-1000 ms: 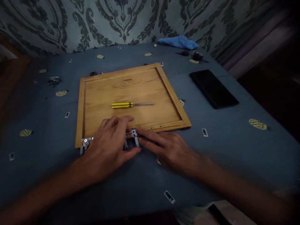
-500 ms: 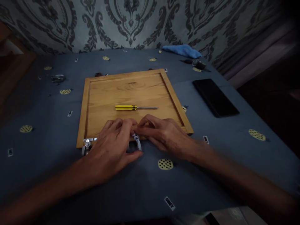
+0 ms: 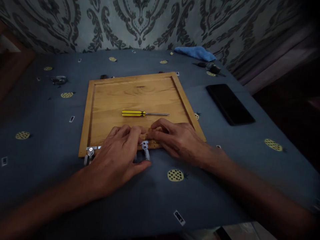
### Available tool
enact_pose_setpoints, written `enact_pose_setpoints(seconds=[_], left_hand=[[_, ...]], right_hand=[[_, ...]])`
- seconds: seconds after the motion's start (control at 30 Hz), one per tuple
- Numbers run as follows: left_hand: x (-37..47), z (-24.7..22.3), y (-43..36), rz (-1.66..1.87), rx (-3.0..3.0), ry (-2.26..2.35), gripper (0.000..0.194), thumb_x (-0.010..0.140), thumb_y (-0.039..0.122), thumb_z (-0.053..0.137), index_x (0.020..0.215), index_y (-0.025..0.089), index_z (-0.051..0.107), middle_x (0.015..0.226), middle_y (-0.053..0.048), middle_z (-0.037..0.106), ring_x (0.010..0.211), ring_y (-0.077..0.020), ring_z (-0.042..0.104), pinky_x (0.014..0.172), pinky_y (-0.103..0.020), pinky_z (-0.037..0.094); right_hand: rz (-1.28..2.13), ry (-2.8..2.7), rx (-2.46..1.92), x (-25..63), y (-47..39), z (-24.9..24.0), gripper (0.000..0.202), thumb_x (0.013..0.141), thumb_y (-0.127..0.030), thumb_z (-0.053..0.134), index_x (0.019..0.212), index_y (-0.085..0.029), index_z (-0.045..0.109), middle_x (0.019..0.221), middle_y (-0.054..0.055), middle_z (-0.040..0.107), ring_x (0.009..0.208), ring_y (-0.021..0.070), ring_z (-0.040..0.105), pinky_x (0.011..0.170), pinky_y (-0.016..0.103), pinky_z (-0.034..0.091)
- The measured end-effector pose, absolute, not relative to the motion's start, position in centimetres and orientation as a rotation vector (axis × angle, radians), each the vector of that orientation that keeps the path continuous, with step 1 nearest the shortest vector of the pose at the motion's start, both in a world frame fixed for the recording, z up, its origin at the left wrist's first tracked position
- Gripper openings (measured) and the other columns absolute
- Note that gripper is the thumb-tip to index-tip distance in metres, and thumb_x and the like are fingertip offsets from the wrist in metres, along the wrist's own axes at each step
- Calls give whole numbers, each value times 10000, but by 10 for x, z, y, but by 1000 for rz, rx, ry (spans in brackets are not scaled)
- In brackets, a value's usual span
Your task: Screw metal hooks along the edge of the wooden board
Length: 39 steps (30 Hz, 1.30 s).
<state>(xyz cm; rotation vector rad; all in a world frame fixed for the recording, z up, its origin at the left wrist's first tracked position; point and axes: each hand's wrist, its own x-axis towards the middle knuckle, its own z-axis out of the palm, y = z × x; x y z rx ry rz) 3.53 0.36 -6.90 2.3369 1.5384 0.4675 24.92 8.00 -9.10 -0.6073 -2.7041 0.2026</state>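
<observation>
A square wooden panel (image 3: 135, 96) with a raised frame lies flat on the cloth. Along its near edge sits a silvery metal bracket (image 3: 145, 145); a screw head shows at its left end, and two short legs stick out toward me. My left hand (image 3: 118, 153) covers the bracket's middle, fingers curled over it and thumb below, pressing it to the edge. Just right of the bracket's right end, my right hand (image 3: 177, 140) rests at the frame with thumb and fingers pinched; whatever is between the fingertips is hidden. A yellow-handled screwdriver (image 3: 133, 113) lies on the panel beyond both hands.
On the right is a black phone (image 3: 230, 104). Farther back are a blue cloth (image 3: 195, 52) and a dark tool-like object (image 3: 212, 68). Small metal pieces (image 3: 58, 80) lie at the left. A patterned wall covering (image 3: 140, 23) borders the table's far side.
My right hand's fingertips have drawn slightly away from the bracket's right end, exposing more of it. The left hand stays on the bracket; the view has shifted a little.
</observation>
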Motion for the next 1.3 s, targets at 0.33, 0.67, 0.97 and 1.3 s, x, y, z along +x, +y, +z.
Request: enact_pose_setpoints(seconds=[0.33, 0.67, 0.97, 1.3], left_hand=[[35, -68, 4, 445, 2307, 1523, 465, 771, 345, 782, 1083, 210, 466, 1056, -65, 622, 1003, -307, 580, 827, -465, 514], [34, -69, 3, 444, 2312, 1549, 536, 776, 360, 775, 1166, 244, 426, 1056, -54, 619, 1012, -307, 580, 831, -456, 509], [34, -71, 3, 450, 2295, 1545, 534, 782, 362, 773, 1169, 254, 423, 1066, -42, 616, 1030, -298, 573, 841, -451, 510], [34, -70, 3, 434, 2312, 1527, 522, 798, 377, 755, 1181, 237, 428, 1081, -52, 614, 1020, -294, 571, 843, -449, 511]], right_hand=[[831, -2634, -539, 243, 90, -82, 334, 916, -75, 480, 1119, -199, 715, 971, 58, 610, 847, 164, 586, 704, 279, 444], [852, -2710, -617, 250, 99, -75, 184, 909, -93, 501, 925, -148, 676, 887, 37, 567, 790, 153, 544, 672, 272, 385], [914, -2628, -647, 257, 106, -79, 124, 944, -157, 559, 1000, -150, 669, 889, 40, 662, 796, 146, 601, 699, 257, 426], [711, -2722, -721, 247, 101, -78, 141, 918, -98, 550, 897, -148, 680, 819, 35, 652, 761, 150, 603, 667, 253, 391]])
